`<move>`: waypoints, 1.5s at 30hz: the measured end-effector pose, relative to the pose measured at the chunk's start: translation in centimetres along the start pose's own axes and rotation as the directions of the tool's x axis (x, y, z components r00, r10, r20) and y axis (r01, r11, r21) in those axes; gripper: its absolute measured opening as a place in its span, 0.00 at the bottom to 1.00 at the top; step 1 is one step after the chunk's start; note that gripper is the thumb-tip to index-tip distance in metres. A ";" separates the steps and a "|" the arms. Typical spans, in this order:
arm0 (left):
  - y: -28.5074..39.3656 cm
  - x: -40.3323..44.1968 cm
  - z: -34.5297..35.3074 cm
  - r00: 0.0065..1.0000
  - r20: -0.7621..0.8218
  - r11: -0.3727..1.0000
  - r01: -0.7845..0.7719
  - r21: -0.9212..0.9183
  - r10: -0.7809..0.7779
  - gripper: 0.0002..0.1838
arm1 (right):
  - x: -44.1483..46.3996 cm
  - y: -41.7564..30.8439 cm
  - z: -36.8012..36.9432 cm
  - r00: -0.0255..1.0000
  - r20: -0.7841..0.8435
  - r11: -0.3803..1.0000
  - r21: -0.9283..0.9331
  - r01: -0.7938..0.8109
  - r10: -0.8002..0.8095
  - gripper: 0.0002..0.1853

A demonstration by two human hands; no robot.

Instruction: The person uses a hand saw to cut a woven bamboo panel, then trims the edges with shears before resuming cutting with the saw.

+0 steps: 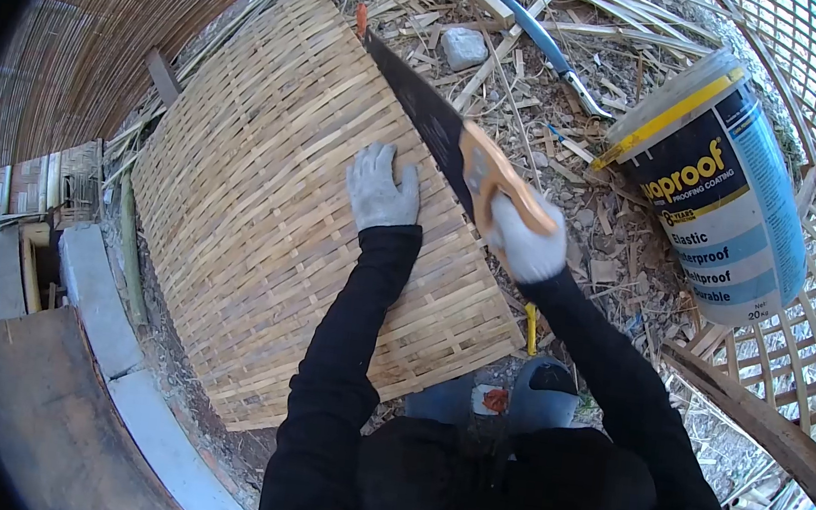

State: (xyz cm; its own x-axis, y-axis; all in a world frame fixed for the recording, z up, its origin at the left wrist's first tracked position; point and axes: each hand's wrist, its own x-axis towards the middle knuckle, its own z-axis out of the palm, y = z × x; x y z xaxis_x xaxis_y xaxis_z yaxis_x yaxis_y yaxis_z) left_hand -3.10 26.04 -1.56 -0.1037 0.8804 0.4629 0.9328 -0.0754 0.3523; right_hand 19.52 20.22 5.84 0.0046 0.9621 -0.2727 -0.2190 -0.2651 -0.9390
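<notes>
1. Left hand (382,190): open, palm down on mat (248,156), thumb apart.
2. Right hand (530,241): closed round handle of saw (442,136).
3. Saw: along mat's right edge, tip far.
4. Mat: left of bucket (712,189).

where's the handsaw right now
In the head view's upper middle, the handsaw is in the right hand, blade along the right edge of the woven mat.

Mat (282,210) of pale, interwoven flat strips, spread out, roughly rectangular. Saw (447,149), with dark tapering blade and tan handle, aligned along the mat's right edge, tip pointing away.
</notes>
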 end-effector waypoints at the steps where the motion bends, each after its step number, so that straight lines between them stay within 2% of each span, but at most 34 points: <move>1: -0.2 -0.3 0.0 1.000 0.002 1.000 0.001 0.002 -0.001 0.18 | 1.7 0.3 1.3 0.999 -0.010 0.999 -0.015 0.051 -0.051 0.13; 2: -0.2 -0.1 0.0 1.000 0.015 1.000 0.014 -0.001 -0.014 0.19 | 3.8 1.2 2.6 0.985 -0.054 0.983 -0.101 0.155 -0.161 0.13; 4: -0.2 -0.4 -0.3 0.998 0.047 0.999 0.044 -0.004 -0.044 0.20 | 6.3 0.4 4.2 0.971 -0.036 0.963 -0.136 0.231 -0.238 0.12; 7: -0.4 -0.3 -0.5 1.000 0.031 1.000 0.001 -0.027 -0.001 0.20 | 6.0 -1.4 3.3 0.997 -0.021 0.996 -0.043 0.073 -0.074 0.11; 10: -0.8 -0.4 -0.1 1.000 0.014 0.997 -0.006 -0.081 0.007 0.19 | 3.1 -0.4 0.7 0.998 0.001 0.998 -0.018 0.058 -0.058 0.10; 12: -0.7 -0.3 -0.3 1.000 0.017 0.997 -0.002 -0.077 0.003 0.19 | -0.5 -0.8 -1.6 0.997 -0.017 0.989 0.132 -0.067 0.070 0.09; 16: -0.7 -0.5 0.1 1.000 0.005 0.998 -0.006 -0.057 0.006 0.20 | -6.8 -1.6 -5.7 0.979 -0.071 0.979 0.082 -0.185 0.190 0.09; 17: -0.8 -0.4 0.1 1.000 0.014 0.999 0.003 -0.049 -0.002 0.20 | -7.7 -1.2 -6.4 0.985 -0.032 0.979 0.125 -0.163 0.168 0.10; 19: -0.7 -0.4 0.2 0.999 0.042 0.999 0.010 -0.039 -0.009 0.20 | -7.5 -0.8 -6.4 0.999 -0.018 0.995 -0.091 -0.050 0.049 0.10; 21: -0.5 -0.4 0.2 1.000 0.022 0.999 0.017 -0.029 -0.016 0.20 | -6.6 -0.8 -5.6 1.000 -0.013 0.989 -0.147 0.010 -0.012 0.08; 24: -0.4 -0.3 0.2 0.999 0.036 1.000 0.009 -0.028 -0.008 0.20 | -2.0 -0.6 -1.9 0.998 -0.063 1.000 0.010 0.021 -0.021 0.07; 26: -0.4 -0.5 0.2 0.999 0.048 0.999 0.019 -0.030 -0.018 0.21 | 2.1 1.4 -0.2 0.988 -0.043 0.989 -0.015 0.148 -0.148 0.09; 28: -0.5 -0.3 0.2 0.998 0.057 0.999 0.034 -0.037 -0.032 0.21 | 4.9 0.8 1.4 0.994 -0.034 0.995 0.002 0.104 -0.104 0.10; 29: -0.6 -0.1 0.1 0.998 0.052 0.999 0.028 -0.027 -0.026 0.21 | 5.1 -0.6 1.9 0.999 -0.032 0.998 0.053 -0.022 0.024 0.11; 32: -0.4 -0.4 0.0 0.999 0.051 0.999 0.017 -0.030 -0.015 0.21 | 4.7 -0.4 1.2 0.999 -0.024 0.990 0.131 -0.045 0.048 0.11; 33: -0.6 -0.4 -0.1 0.999 0.052 0.999 0.012 -0.045 -0.009 0.21 | 3.6 -0.2 0.8 0.998 -0.056 0.998 0.061 -0.002 0.006 0.10; 36: -0.8 -0.6 0.1 1.000 0.029 0.999 -0.005 -0.052 0.006 0.21 | -0.6 0.2 -1.6 0.983 -0.085 0.967 0.209 -0.145 0.166 0.08; 38: -0.9 -0.5 0.2 1.000 0.014 0.998 -0.014 -0.058 0.014 0.21 | -3.6 -0.5 -3.7 0.981 -0.100 0.975 0.163 -0.149 0.167 0.06; 40: -1.0 -0.4 0.2 1.000 0.017 0.997 -0.018 -0.076 0.019 0.21 | -5.8 -1.0 -5.7 0.964 -0.101 0.951 0.218 -0.221 0.247 0.06; 41: -1.0 -0.4 0.1 1.000 0.021 0.998 -0.014 -0.063 0.016 0.21 | -6.5 -1.7 -6.2 0.953 -0.128 0.950 0.190 -0.247 0.274 0.06; 45: -0.4 -0.2 0.1 1.000 0.026 1.000 0.000 -0.026 0.001 0.21 | -6.0 -1.7 -6.2 0.956 -0.143 0.958 0.169 -0.230 0.255 0.06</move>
State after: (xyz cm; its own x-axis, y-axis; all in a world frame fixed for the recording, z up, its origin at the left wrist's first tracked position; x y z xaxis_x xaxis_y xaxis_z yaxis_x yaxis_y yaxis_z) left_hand -3.36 25.91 -1.90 -0.0938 0.8923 0.4416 0.9234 -0.0878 0.3737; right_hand 25.95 14.46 7.77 0.0882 0.8431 -0.5305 -0.3761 -0.4650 -0.8015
